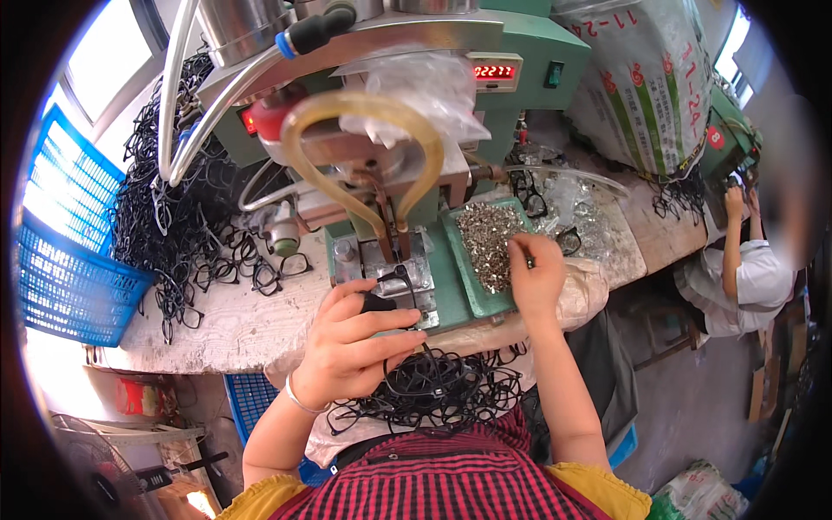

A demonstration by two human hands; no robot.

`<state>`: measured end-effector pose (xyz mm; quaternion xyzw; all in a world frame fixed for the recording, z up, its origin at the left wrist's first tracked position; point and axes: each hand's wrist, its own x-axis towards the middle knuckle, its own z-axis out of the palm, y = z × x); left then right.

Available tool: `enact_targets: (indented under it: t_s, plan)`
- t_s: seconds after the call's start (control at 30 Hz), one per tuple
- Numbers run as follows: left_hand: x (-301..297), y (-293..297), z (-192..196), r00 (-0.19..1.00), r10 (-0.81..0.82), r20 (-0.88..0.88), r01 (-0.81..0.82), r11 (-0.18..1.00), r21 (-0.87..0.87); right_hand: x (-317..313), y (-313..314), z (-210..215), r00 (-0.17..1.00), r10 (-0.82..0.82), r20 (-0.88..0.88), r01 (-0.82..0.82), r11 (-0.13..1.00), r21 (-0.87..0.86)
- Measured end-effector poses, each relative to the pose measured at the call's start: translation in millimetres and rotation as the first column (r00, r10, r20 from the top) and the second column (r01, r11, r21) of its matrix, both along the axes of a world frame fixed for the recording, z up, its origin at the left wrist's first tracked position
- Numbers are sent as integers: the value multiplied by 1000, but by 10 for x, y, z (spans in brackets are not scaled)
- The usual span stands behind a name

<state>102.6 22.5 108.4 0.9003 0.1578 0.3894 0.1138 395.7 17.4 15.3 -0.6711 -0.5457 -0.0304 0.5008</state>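
Note:
My left hand [355, 342] grips a black eyeglass frame [406, 277] and holds it at the metal fixture [422, 303] of a green bench machine, just under two copper-coloured prongs [397, 241]. A black covering is on one of its fingers. To the right, my right hand [539, 276] is over a green tray [496, 305] filled with small shiny metal pieces [487, 243]. Its thumb and fingertips are pinched together at the tray's right edge; whatever is between them is too small to make out. Several black eyeglass frames [442, 381] lie heaped on my lap below the left hand.
A large tangle of black frames [160, 182] covers the bench's left side beside blue baskets [74, 269]. A yellowish hose [360, 104] loops before the machine. A white woven sack [637, 95] stands back right. Another person [750, 277] works at far right.

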Motion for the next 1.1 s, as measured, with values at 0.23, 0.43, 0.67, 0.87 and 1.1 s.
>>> enact_targets:
  t_s: [0.23, 0.43, 0.67, 0.87, 1.1]
  plan:
    - [-19, -124, -60, 995, 86, 52, -83, 995, -51, -391, 412, -9, 888, 104, 448, -67, 993, -97]
    - [-651, -418, -308, 846, 533, 12, -532, 846, -41, -84, -102, 117, 962, 34, 272, -44, 999, 28]
    - [-1545, 715, -460, 567, 824, -10, -822, 565, -67, -184, -12, -58, 993, 118, -22, -117, 992, 47]
    - [-1644, 1555, -1221, 47, 947, -319, -997, 23, -78, -305, -79, -86, 964, 90, -250, -113, 990, -79]
    - [-1741, 1264, -1635, 310, 946, 93, -847, 319, -425, 194, -863, -153, 977, -109, -182, 101, 993, -54]
